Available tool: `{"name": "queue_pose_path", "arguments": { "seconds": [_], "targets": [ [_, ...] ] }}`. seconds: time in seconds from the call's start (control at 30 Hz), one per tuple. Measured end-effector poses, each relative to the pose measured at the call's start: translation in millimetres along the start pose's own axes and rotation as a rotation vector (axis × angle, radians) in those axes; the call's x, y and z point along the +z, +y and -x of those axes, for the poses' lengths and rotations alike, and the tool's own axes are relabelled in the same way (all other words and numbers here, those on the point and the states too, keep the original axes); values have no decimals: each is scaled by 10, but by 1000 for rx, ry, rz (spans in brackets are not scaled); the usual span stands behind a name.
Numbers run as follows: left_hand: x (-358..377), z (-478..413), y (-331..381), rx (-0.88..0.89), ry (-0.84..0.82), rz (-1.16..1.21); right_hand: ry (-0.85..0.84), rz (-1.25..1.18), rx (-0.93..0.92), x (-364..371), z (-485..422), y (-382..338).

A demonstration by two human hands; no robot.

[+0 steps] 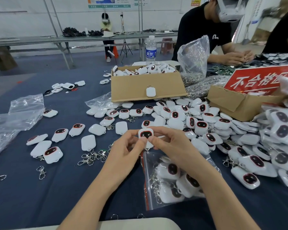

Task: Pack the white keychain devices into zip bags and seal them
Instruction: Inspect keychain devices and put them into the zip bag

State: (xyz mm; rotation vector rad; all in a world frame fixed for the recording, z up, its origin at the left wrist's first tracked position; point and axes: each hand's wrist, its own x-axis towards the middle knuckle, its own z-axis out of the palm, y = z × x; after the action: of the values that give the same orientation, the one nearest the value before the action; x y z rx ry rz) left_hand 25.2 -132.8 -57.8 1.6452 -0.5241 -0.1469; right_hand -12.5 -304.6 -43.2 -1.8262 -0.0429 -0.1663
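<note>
My left hand [125,149] and my right hand [169,146] both pinch one white keychain device [146,134] with a dark red-rimmed button face, held up above the table. Right below it lies a clear zip bag [175,183] with a red seal strip, mouth towards my hands, with several white devices and metal clasps inside. Many more loose white devices [201,125] are heaped at the right and scattered [60,135] at the left on the dark blue cloth.
An open cardboard box [146,83] of devices stands behind, a second box [239,103] with a red sign at the right. Empty clear bags [25,107] lie at the left, loose metal clasps [91,156] nearby. A water bottle [151,50] and a person in black sit behind.
</note>
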Motion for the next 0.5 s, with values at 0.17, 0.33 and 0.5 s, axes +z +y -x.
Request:
{"name": "queue_pose_path", "arguments": {
  "seconds": [0.17,0.33,0.5],
  "targets": [
    [14,-4,-14,-25,1,4,-21,-5,11,-5,-4,10],
    [-15,-18,-30,-30,-23,18,-14,8,-10,7,-7,15],
    [-25,-28,-39,-30,-41,35,4,47,-17,11,-12,13]
  ]
}}
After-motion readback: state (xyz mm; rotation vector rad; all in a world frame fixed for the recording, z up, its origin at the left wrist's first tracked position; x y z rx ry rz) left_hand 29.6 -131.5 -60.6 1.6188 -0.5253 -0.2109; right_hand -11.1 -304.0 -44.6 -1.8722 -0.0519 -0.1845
